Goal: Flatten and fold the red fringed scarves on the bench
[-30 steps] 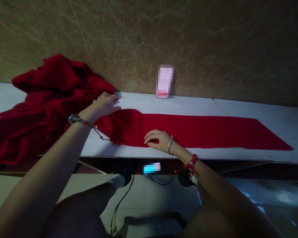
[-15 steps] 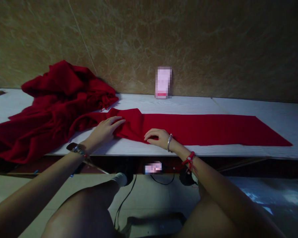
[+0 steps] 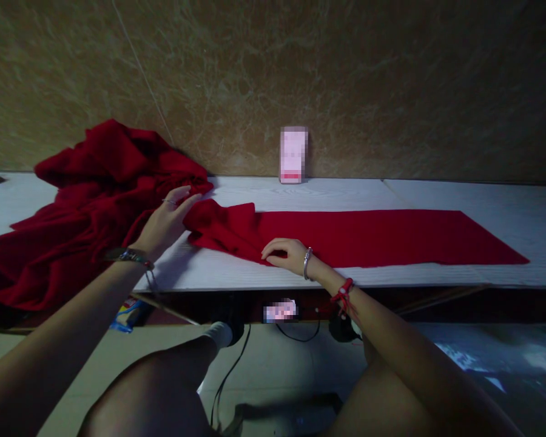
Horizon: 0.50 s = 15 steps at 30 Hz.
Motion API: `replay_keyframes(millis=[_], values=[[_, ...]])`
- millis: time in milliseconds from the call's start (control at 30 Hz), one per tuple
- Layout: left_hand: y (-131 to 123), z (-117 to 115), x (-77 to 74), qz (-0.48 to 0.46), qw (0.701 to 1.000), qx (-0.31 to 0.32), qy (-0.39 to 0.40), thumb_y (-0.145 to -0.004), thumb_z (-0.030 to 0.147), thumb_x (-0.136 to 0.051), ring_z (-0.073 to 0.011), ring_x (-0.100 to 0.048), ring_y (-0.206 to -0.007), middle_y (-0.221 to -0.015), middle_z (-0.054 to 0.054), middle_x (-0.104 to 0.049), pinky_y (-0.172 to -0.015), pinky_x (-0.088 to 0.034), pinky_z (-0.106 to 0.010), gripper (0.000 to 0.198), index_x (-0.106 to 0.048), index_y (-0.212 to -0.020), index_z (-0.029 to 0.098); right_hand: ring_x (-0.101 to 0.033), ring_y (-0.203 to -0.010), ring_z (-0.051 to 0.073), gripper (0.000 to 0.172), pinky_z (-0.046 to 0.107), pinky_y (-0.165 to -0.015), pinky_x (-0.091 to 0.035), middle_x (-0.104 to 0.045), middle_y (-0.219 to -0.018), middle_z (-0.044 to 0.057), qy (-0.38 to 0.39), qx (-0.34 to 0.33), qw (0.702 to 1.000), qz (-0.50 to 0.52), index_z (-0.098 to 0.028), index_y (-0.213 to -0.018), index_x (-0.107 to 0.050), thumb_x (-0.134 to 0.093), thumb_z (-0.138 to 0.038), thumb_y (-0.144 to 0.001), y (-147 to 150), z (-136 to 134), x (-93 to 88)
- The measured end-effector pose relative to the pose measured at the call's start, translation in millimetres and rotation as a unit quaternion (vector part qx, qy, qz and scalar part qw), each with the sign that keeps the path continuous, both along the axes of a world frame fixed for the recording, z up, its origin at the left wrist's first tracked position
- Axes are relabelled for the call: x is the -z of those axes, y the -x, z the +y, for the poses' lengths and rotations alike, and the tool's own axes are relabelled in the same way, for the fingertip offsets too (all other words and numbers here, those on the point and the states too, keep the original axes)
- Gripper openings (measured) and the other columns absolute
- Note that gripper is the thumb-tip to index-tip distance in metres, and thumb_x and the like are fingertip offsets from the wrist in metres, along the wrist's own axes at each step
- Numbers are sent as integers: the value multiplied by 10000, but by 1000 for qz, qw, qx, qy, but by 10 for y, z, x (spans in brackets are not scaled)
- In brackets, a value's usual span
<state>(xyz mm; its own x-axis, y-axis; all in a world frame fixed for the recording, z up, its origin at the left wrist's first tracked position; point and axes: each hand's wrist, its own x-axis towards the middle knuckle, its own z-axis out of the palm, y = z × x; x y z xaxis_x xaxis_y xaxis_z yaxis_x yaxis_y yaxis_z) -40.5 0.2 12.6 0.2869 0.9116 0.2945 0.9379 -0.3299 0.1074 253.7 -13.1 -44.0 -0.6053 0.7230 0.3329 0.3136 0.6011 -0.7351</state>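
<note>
A long red cloth strip lies flat along the white bench. Its left end is rumpled beside a heap of red cloth at the left. My left hand is raised a little with its fingers spread at the strip's rumpled end, against the heap's edge, holding nothing I can see. My right hand rests palm down on the strip's near edge, fingers curled and pressing the cloth to the bench.
A brown marbled wall rises behind the bench. A small pink box stands against it. Under the bench are a cable, dark objects and a blue item on the tiled floor. My knees are in the foreground.
My left hand drew back toward me along the strip's left end, then moved up and left again to the heap's edge. The strip's left end is more rumpled. My right hand stayed put.
</note>
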Motion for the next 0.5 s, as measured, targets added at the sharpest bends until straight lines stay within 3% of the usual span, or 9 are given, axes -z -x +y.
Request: replay_keyframes(millis=[133, 200, 300, 367, 500], values=[[42, 18, -128, 116, 990, -80, -13, -789, 127, -381, -294, -542, -1080, -1249, -159, -511, -924, -428, -405, 529, -422, -1316, 106, -643, -801, 135, 151, 273, -768, -486, -704, -830, 18, 5, 5, 1000, -2, -189, -726, -683, -601, -63, -727, 6, 0, 6], [29, 34, -116, 129, 984, -123, -7, -790, 136, -389, -271, -554, -1049, -1178, -157, -549, -900, -433, -367, 489, -455, -1272, 87, -641, -795, 138, 143, 274, -761, -483, -705, -827, 23, 7, 12, 1000, -10, -181, -737, -682, -606, -61, -718, 12, -5, 8], [36, 89, -157, 142, 980, -140, 8, -800, 143, -371, -239, -553, -1024, -1176, -146, -546, -812, -452, -305, 437, -495, -1216, 90, -640, -805, 140, 154, 277, -761, -479, -707, -847, 20, 6, 26, 999, -19, -181, -767, -681, -619, -58, -699, 15, -14, 4], [74, 133, -290, 178, 974, -141, -22, -825, 167, -342, -227, -545, -1021, -1177, -129, -541, -791, -445, -290, 420, -520, -1200, 99, -639, -821, 139, 180, 277, -767, -478, -708, -869, 13, 5, 27, 999, -20, -188, -795, -680, -625, -55, -687, 11, -15, 0], [252, 167, -720, 220, 961, -118, -118, -899, 278, -236, -239, -476, -1128, -1184, -95, -525, -903, -383, -334, 466, -553, -1177, 80, -637, -844, 142, 191, 281, -775, -478, -706, -893, 20, -5, 22, 1000, -15, -186, -821, -683, -618, -57, -697, -2, -7, -1]])
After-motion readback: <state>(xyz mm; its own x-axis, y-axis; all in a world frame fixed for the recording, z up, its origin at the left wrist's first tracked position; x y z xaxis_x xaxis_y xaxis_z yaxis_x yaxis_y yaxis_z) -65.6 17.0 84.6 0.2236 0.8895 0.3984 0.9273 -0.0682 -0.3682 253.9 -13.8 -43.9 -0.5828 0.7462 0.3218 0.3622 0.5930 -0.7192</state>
